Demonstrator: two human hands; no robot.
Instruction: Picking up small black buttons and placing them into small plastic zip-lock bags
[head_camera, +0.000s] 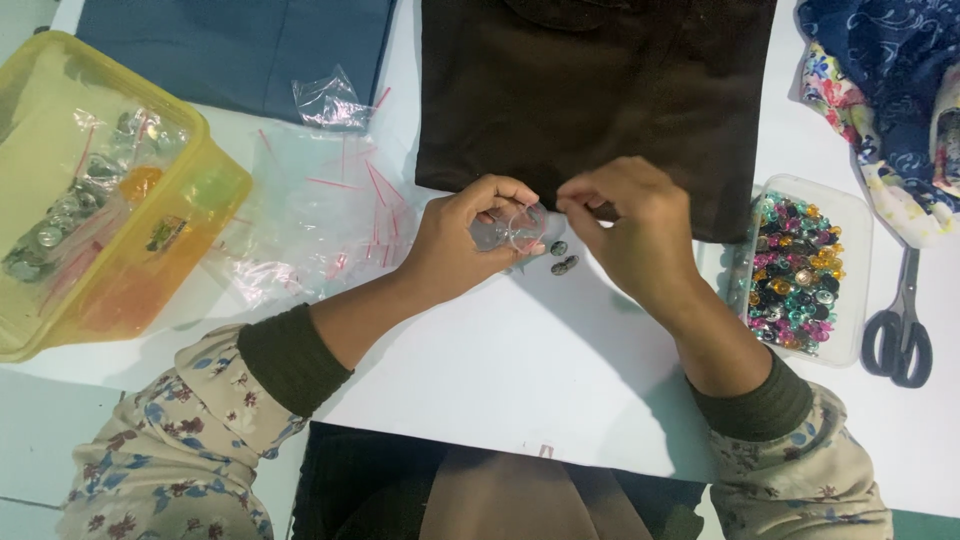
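Left hand (465, 245) grip around small clear bag (508, 230), right hand (625, 235) pinching

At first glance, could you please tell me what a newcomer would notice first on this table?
Probably the two hands at the centre: the left hand pinches a small clear bag, and the right hand meets it above a few dark buttons. Next come the tray of colourful beads on the right and the yellow tub on the left.
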